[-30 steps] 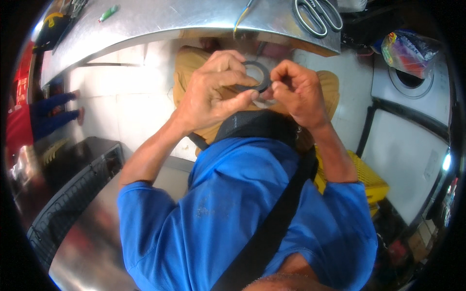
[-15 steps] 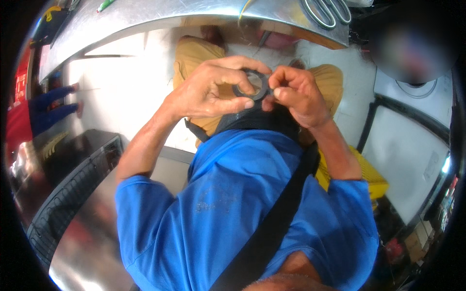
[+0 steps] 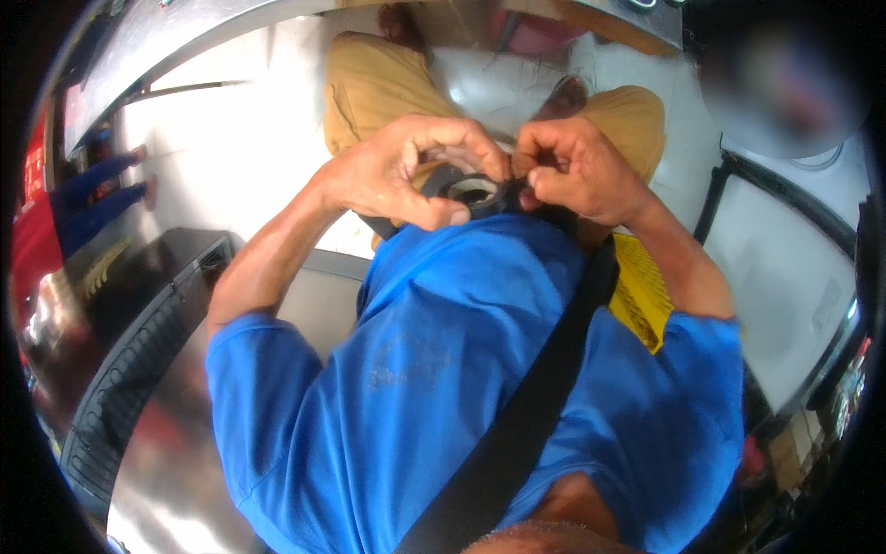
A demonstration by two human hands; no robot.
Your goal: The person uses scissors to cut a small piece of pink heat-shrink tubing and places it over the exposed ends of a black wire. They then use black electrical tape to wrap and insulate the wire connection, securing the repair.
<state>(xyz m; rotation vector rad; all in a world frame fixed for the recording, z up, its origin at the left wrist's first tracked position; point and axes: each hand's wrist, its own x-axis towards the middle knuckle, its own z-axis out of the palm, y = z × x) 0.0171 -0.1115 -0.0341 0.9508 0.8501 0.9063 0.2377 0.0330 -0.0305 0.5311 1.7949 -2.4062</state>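
In the head view, the black ring-shaped roll with a pale inner core lies in front of the person's waist, between the two hands and just above the blue cloth shirt. It is tilted, its hole showing as an oval stretched left to right. The left hand is nearer: its grip is closed on the roll, thumb along the near rim and fingers arched over the far side. The right hand sits just beside the roll's right edge, its grip pinched closed, thumb against forefinger; that spot is small and dark, so whether anything thin lies in the pinch I cannot tell.
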